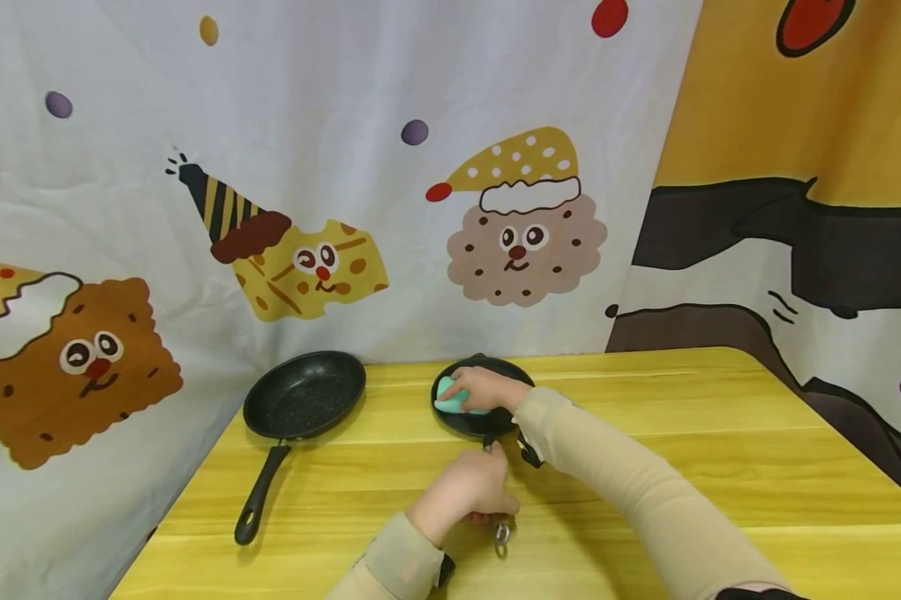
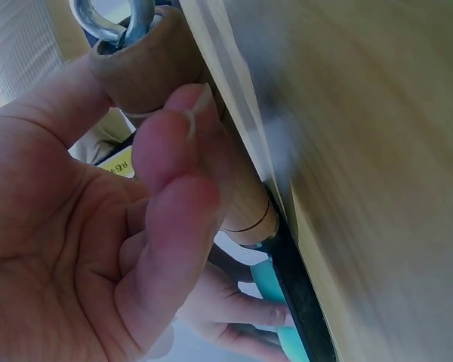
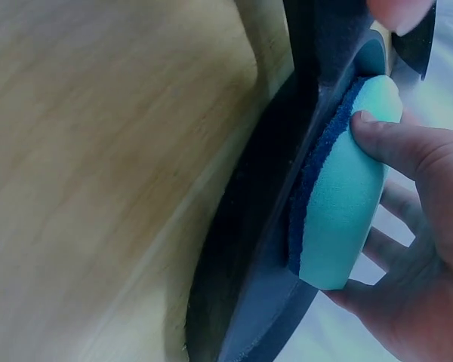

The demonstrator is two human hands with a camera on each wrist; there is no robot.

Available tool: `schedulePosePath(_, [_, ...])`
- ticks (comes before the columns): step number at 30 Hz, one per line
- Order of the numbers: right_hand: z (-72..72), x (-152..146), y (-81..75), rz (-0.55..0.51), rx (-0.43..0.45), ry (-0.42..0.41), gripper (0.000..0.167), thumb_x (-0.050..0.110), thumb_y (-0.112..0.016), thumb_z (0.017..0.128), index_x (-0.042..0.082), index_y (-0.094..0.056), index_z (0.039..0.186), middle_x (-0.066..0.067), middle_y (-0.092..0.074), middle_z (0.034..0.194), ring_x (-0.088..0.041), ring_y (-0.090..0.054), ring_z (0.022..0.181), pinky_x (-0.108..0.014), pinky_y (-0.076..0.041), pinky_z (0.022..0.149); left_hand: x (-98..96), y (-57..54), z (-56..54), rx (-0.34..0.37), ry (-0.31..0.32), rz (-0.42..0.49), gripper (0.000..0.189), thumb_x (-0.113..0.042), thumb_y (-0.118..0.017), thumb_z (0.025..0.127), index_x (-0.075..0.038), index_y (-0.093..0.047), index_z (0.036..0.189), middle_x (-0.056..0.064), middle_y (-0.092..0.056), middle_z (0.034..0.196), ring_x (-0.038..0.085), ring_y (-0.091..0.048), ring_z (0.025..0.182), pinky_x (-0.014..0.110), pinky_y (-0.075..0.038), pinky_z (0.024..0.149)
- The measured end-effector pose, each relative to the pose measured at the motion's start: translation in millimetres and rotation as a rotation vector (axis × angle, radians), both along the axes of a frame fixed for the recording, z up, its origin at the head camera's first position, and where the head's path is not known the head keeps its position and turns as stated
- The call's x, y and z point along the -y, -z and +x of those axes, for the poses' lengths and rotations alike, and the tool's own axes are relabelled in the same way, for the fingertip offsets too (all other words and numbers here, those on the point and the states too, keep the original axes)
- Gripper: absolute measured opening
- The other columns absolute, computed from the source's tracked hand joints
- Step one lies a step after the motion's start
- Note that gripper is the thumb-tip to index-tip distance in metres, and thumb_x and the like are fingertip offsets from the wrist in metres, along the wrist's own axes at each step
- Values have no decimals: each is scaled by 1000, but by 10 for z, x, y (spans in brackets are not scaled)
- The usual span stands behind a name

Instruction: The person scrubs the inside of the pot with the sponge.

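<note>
Right grip (image 1: pixel 488 388): pinches sponge (image 3: pixel 343 196) in pan (image 1: pixel 461 427)
Left grip (image 1: pixel 468 487): holds handle (image 2: pixel 245 204) at pan's six o'clock
Sponge: press flat; brace handle

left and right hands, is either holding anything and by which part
The left hand grips the small pan by its wooden handle; the right hand holds the sponge by its teal layer.

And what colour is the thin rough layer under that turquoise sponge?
The rough layer is dark blue, seen best in the right wrist view.
</note>
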State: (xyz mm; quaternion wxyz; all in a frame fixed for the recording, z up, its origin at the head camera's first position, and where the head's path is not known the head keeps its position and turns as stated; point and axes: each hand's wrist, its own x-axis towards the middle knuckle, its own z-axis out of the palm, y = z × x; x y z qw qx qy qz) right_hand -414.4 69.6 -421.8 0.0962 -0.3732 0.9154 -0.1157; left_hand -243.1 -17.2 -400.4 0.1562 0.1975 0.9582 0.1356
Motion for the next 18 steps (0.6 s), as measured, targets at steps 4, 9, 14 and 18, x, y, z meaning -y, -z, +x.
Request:
schedulePosePath(4, [-19, 32, 16, -3, 3, 33, 42, 7, -67, 91, 28, -65, 128, -16, -38, 149, -31, -34, 138, -39, -44, 99, 9, -1, 7, 5, -2, -1, 89, -32, -72, 83, 10, -27, 148, 0, -55, 43, 13, -54, 35, 25, -43, 36])
schedulePosePath(9, [-39, 66, 18, -5, 7, 74, 42, 9, -67, 91, 28, -66, 128, -15, -39, 148, -31, -36, 137, -38, -46, 96, 23, -2, 11, 3, 3, -10, 89, -32, -72, 83, 10, -27, 147, 0, -55, 42, 11, -50, 32, 24, -41, 35])
schedulePosePath(14, [-72, 77, 11, 0, 3, 136, 42, 13, -69, 91, 31, -65, 129, -13, -40, 148, -32, -38, 136, -41, -44, 100, 11, 0, -4, 0, 9, -27, 88, -30, -71, 83, 9, -27, 148, 1, -56, 42, 10, -47, 30, 24, -41, 34])
schedulePosePath(18, [-91, 91, -1, -5, -4, 152, 42, 14, -70, 90, 30, -65, 128, -14, -40, 148, -36, -36, 135, -45, -42, 102, -1, -10, -3, -8, 4, -39, 88, -31, -71, 83, 8, -28, 148, 2, -56, 43, 10, -48, 30, 25, -41, 34])
